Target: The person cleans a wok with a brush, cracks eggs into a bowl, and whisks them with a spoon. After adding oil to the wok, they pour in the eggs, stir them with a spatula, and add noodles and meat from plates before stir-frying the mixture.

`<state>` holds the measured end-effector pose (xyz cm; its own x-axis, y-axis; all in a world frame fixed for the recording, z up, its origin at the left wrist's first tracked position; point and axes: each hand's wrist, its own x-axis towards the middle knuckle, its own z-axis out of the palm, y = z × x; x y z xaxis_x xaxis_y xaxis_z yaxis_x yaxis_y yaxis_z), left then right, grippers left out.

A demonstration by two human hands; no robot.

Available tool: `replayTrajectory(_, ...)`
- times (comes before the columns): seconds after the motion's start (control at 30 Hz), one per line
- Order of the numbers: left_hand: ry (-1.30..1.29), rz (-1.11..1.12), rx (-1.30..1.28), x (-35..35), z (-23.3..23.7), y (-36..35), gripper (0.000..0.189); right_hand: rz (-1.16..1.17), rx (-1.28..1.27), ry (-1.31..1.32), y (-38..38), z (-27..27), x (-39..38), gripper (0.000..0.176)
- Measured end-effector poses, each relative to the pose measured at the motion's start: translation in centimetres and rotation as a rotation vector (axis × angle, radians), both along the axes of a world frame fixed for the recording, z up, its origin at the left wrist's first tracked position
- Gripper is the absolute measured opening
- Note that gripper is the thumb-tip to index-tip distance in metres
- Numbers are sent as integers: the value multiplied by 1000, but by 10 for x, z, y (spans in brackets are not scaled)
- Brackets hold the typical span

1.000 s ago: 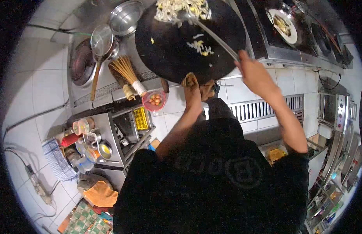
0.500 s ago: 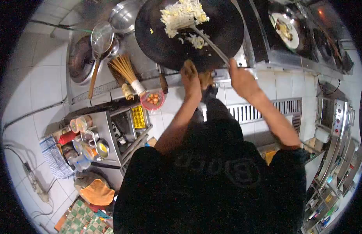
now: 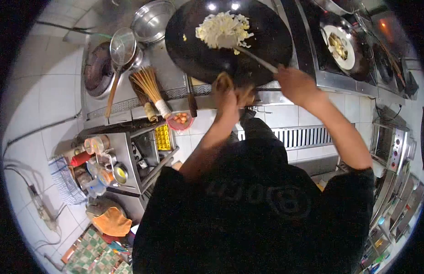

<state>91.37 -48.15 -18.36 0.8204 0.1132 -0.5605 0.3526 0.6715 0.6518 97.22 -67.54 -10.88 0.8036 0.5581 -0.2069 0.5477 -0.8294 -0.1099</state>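
Noodles point(image 3: 223, 29) recentred in wok point(image 3: 267, 27) (ladle point(image 3: 255, 58) beneath)

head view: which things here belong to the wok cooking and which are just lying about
In use: wok, pale food in it, metal utensil held by right hand, left hand holding the wok's near rim.
Lying about: bamboo brush, wire strainer, steel bowl, red bowl, plate of food, seasoning tubs.

Left hand point(image 3: 228, 98): fingers curled shut in firm grip, bare forearm reaching straight forward, elbow bent. Right hand point(image 3: 296, 84): closed likewise, knuckles up, arm stretched forward and outward, slightly farther ahead than left.
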Motion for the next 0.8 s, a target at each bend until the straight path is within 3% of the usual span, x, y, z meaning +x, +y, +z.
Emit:
replayTrajectory(0.03, -14, 32, -29, -16, 39, 7, 27, -3, -43, -5, -14, 31, -7, 26)
replayTrajectory(0.1, -40, -44, -39, -7, 26, 16, 28, -45, -222, 44, -12, 63, -8, 28)
replayTrajectory(0.13, -55, -114, -57, -9, 11, 18, 30, -40, -221, 56, -7, 37, -6, 28)
replayTrajectory(0.17, -435, -42, 553, -7, -23, 4, 34, 202, -212, -104, -2, -8, 3, 30)
replayTrajectory(0.2, 40, -75, 73, 16, -24, 4, 33, 441, -198, -254, 0, -34, 1, 31)
replayTrajectory(0.27, 21, -29, -53, 1, -11, 6, 33, 479, -297, -290, -15, -9, -5, 27)
replayTrajectory(0.33, 52, -138, -104, -23, 20, 17, 34, -164, -174, 133, -28, 61, -16, 23)
replayTrajectory(0.37, 78, -243, -149, -27, 29, 20, 36, -162, -231, 67, -22, 71, -19, 21)
replayTrajectory(0.4, 82, -240, -148, -19, 8, 12, 36, -159, -229, 71, -15, 56, -12, 21)
replayTrajectory(0.47, 54, -15, 205, 2, -48, -13, 35, 101, -141, 69, -2, -4, 4, 24)
replayTrajectory(0.5, 22, -25, 187, 5, -32, -12, 27, 166, -210, 29, -4, -22, -2, 25)
replayTrajectory(0.53, 9, -28, 184, 2, -16, 0, 27, 161, -214, 17, -16, -11, -3, 25)
replayTrajectory(0.6, 23, -247, -76, -22, 14, 30, 29, 30, -163, 88, -40, 34, -17, 24)
replayTrajectory(0.63, 59, -311, -45, -21, 24, 28, 27, -184, -258, 168, -22, 66, -18, 23)
replayTrajectory(0.67, 61, -307, -41, -17, 6, 23, 27, -180, -255, 170, -22, 41, -9, 23)
replayTrajectory(0.7, -70, -252, 109, -4, -28, 12, 27, -25, -231, 90, -22, -6, 7, 26)
replayTrajectory(0.73, -197, -192, 259, 3, -33, 6, 28, 134, -204, 13, -8, -10, 10, 29)
replayTrajectory(0.8, -273, -178, 171, 3, -37, 15, 27, 229, -193, -31, -23, 11, 1, 30)
